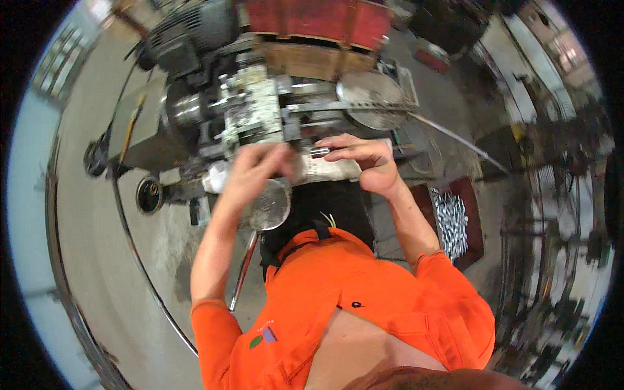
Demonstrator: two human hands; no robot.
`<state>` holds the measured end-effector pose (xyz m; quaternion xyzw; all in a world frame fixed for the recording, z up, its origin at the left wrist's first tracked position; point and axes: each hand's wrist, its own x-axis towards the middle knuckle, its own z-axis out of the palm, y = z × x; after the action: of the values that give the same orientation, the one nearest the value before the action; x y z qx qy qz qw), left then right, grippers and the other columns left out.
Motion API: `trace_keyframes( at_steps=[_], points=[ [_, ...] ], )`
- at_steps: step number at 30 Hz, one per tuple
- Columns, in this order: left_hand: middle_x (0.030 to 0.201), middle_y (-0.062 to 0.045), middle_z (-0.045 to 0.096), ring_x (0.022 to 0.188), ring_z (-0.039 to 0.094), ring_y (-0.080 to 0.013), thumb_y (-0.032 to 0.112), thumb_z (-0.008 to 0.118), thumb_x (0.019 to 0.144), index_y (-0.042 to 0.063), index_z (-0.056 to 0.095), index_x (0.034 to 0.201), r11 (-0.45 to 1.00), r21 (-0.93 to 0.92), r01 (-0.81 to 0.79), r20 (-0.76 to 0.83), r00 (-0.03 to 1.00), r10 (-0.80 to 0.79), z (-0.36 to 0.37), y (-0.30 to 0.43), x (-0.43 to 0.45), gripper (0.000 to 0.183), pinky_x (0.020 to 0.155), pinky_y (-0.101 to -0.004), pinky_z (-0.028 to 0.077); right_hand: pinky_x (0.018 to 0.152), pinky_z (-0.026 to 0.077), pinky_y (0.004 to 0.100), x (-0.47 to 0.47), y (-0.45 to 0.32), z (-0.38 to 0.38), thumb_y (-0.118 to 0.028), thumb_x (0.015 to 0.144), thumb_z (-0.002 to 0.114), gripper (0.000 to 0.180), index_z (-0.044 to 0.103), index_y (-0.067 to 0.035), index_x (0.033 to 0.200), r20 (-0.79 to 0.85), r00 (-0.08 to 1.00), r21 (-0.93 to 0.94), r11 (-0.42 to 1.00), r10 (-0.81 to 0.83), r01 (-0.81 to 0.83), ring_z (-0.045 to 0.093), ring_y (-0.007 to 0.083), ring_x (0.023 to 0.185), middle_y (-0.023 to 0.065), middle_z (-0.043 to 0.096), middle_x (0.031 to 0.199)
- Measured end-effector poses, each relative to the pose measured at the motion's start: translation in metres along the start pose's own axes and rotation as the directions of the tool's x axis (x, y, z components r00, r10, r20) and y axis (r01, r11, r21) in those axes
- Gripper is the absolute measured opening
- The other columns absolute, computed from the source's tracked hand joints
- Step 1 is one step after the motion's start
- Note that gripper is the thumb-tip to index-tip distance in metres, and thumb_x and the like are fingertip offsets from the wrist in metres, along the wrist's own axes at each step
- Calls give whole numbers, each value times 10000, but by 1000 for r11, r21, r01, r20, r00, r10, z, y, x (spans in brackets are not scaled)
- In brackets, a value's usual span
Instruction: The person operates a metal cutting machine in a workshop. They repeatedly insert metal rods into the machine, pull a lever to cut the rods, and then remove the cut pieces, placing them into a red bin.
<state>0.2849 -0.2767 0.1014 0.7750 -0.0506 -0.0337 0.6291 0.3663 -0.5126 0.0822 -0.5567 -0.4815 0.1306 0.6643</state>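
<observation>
A small shiny metal cylinder (320,151) sits between the thumb and fingers of my right hand (368,158). To its left, my left hand (263,163) is blurred by motion, its fingers pointing towards the right hand. Whether the left fingers hold anything cannot be made out. Just beyond both hands stands a lathe-like metalworking machine (258,105) with a worn, light-coloured slide. Under the right hand a pale cloth (331,168) lies at the machine's near edge, above my dark trousers (326,204).
A round metal disc (268,204) is below my left hand, a larger one (375,100) beyond my right. A long bar (458,141) slants out rightwards. A dark red bin (473,219) holds many small metal parts (451,224). An electric motor (190,34) and wooden crate (302,58) stand behind.
</observation>
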Motion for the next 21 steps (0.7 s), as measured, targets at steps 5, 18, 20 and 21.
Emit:
trace_keyframes(
  at_steps=[5,18,20,21],
  points=[
    [630,-79,610,587,595,-139,360,429,936,-17,605,761,880,-470,66,55,997,-45,9,-11,-14,452,569,-258,462,853,426,365,37,0,28,-93,505,513,478,650,-1,953,152,985,-180,977,-88,115,569,315,965,191,585,1092],
    [674,-40,606,615,569,-91,155,542,858,-47,616,812,995,-43,94,-222,970,-101,-43,-5,-45,220,596,-244,465,710,469,378,105,-4,79,-118,531,618,266,637,-17,776,480,877,-557,762,-29,330,551,306,849,146,590,970],
    [690,-42,606,643,574,-93,144,540,859,-52,606,843,995,-34,96,-223,970,-102,-57,-8,-52,207,617,-243,465,714,469,388,122,0,87,-129,520,627,260,650,-10,750,545,838,-553,752,1,359,549,310,843,150,598,939],
    [724,-49,612,694,579,-103,134,560,843,-50,594,897,993,-14,120,-181,976,-121,-66,-3,-56,194,652,-250,465,712,469,391,131,3,89,-139,520,626,257,653,-10,741,554,833,-573,720,-12,392,548,311,838,148,599,922]
  ],
)
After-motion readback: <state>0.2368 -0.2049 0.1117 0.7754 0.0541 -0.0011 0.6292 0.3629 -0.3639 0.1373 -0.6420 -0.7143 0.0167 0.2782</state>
